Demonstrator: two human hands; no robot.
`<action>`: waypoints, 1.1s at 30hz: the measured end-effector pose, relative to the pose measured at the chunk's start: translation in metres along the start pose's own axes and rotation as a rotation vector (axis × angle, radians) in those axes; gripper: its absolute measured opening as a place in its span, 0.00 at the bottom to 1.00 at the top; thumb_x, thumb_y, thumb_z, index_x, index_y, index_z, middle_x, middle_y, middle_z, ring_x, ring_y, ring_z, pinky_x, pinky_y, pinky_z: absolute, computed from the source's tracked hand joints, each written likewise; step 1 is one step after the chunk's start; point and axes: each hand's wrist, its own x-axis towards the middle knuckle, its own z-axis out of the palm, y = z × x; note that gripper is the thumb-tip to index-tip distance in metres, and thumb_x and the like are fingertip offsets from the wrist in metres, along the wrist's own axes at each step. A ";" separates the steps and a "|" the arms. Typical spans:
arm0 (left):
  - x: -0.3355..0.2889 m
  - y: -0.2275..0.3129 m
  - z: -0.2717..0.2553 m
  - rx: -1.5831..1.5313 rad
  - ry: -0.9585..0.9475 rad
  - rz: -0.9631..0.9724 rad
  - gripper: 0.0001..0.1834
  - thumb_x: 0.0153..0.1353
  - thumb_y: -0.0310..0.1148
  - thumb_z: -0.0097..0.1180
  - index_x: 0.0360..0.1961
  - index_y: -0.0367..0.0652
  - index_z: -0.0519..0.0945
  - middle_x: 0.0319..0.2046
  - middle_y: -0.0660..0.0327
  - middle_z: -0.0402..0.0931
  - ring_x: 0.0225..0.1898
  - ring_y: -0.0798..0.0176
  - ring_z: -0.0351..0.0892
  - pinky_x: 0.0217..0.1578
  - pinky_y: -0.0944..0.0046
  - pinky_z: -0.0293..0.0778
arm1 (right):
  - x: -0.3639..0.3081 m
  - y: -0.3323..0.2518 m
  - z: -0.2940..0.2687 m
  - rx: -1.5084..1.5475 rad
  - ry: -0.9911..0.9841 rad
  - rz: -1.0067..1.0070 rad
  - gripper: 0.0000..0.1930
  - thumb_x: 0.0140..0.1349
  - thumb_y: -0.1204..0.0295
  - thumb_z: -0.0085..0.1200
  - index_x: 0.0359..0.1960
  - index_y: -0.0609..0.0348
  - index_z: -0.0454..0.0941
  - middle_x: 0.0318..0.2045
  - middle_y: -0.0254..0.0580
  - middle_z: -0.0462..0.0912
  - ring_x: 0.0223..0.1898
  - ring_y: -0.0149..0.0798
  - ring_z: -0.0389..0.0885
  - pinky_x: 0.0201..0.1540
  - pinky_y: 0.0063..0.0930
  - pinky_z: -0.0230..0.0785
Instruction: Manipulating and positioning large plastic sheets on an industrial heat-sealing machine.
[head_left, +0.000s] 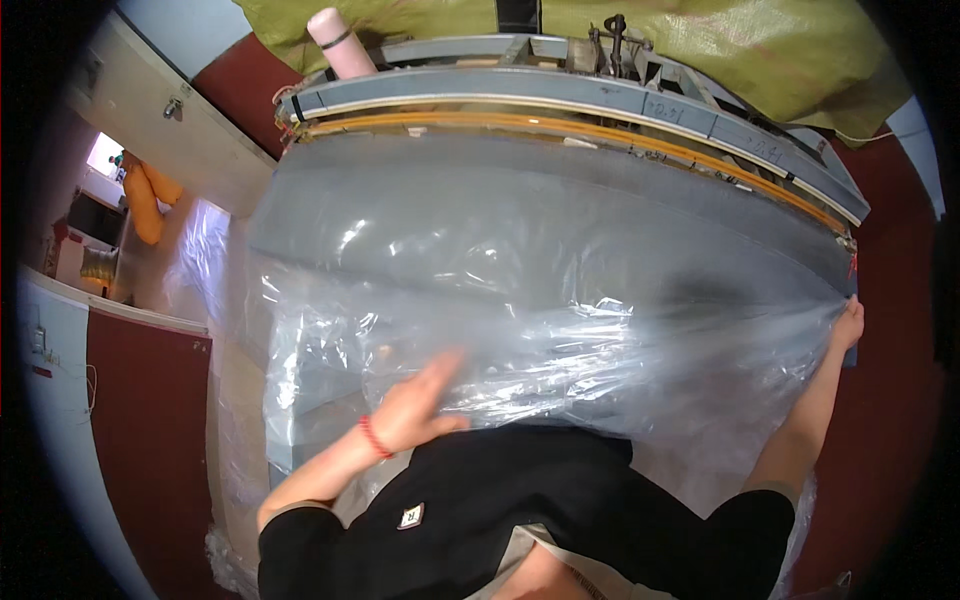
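A wide sheet of clear plastic film [590, 340] spreads over a grey table [420, 180] in front of me, wrinkled and shiny across its near half. At the table's right edge my right hand [850, 322] is closed on the film, and creases fan out from its grip. My left hand [420, 402] hovers over or rests on the film near my body. Its fingers reach forward, smeared by motion, with the thumb held apart; nothing shows in it. Around that wrist is a red bracelet [375, 438].
Along the table's far side runs a grey metal frame [520, 82] with an orange-yellow strip [590, 128]. A pink roll [340, 42] leans there on the left, and a metal clamp [616, 45] stands right of centre. A door [175, 100] is ajar at the left.
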 end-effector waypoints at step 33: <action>-0.018 -0.126 -0.278 1.074 1.054 -0.307 0.09 0.49 0.23 0.53 0.34 0.36 0.73 0.34 0.57 0.74 0.36 0.57 0.73 0.37 0.60 0.69 | -0.001 -0.004 -0.006 -0.056 0.020 -0.099 0.21 0.60 0.52 0.40 0.37 0.58 0.75 0.32 0.48 0.78 0.35 0.49 0.75 0.36 0.36 0.64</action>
